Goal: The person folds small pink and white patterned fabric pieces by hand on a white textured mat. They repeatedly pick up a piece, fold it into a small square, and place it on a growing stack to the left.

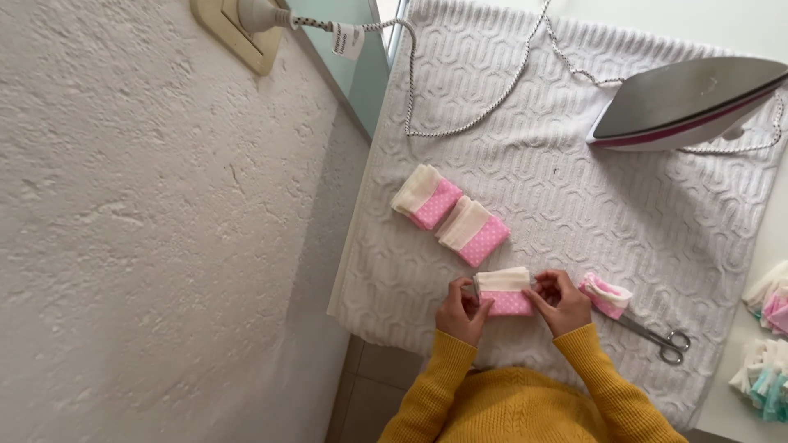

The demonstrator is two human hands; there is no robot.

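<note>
The bench is covered by a white towel (574,189) of matt, raised-pattern woven cloth; on it the folded piece (504,294) held between the left hand (461,310) and right hand (561,300) is soft matt fabric, pink with white dots and a cream band, as are the two folded pieces (450,215) nearer the towel's left edge. The iron (685,102) at the far right corner shows a smooth, glossy metal soleplate with a glossy plastic body, its cord (484,107) sheathed in braided cloth. The scissors (657,336) near the right edge are bright polished metal, the wall (148,246) is rough matt plaster, and the sleeves (443,385) are mustard ribbed knit.

Fabric stacks (767,344) edge-cropped (perhaps folded)
</note>
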